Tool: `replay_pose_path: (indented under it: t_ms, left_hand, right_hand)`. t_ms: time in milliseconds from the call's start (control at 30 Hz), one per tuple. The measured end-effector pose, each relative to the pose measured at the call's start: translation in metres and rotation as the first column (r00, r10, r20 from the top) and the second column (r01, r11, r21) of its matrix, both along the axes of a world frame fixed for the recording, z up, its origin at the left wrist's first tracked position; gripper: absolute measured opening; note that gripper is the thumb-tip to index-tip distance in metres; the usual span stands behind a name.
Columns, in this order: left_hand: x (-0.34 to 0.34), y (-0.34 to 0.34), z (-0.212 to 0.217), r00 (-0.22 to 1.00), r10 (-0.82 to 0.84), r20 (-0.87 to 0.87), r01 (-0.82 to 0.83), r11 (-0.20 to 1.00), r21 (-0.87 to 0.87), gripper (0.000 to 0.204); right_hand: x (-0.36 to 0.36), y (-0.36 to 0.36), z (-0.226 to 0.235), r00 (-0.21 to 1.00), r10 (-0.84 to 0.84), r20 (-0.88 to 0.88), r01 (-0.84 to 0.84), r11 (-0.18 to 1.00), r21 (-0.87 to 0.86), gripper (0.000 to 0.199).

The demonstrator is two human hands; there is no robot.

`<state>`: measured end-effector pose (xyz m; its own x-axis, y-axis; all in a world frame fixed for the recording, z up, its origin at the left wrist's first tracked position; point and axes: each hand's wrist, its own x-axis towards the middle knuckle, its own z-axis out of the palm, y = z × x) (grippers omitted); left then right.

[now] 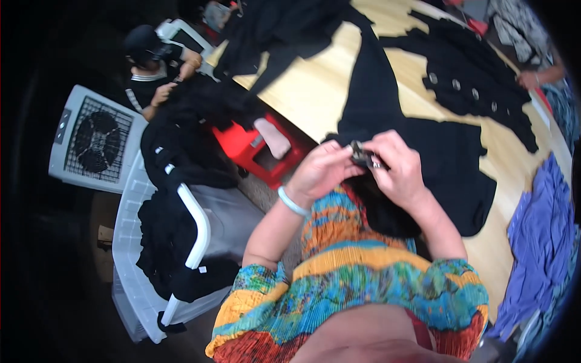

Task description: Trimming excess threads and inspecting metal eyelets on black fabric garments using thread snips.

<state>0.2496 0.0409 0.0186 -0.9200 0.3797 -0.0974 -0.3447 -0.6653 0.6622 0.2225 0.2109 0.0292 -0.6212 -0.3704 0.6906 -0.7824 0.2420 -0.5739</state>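
Left of the worktop, black clothes are filling a tub (done/undone unclear), L hand & R hand are pinching a small dark pc btwn fingers, prob. mid-job, & a black garment is lying just R.

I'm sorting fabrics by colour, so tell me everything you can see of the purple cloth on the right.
The purple cloth is plain bluish purple, soft-looking and crumpled, with many folds running mostly lengthwise. It lies unfolded in a long heap along the right side of the pale wood table, its far end narrowing. I can't tell what garment it is. Neither the left hand nor the right hand touches it.
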Motion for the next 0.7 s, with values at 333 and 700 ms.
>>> replay_pose_path:
  t_ms: [333, 700]
  left_hand:
    - [-0.009, -0.002, 0.007, 0.997, 0.073, 0.019, -0.073, 0.997, -0.018, 0.007]
    - [-0.011, 0.006, 0.021, 0.999, 0.036, -0.003, -0.036, 0.999, 0.013, 0.017]
  right_hand:
    - [-0.011, -0.001, 0.018, 0.993, 0.045, 0.111, -0.042, 0.999, -0.025, 0.019]
    - [-0.022, 0.014, 0.013, 0.973, -0.035, 0.229, 0.063, 0.991, -0.117, 0.011]
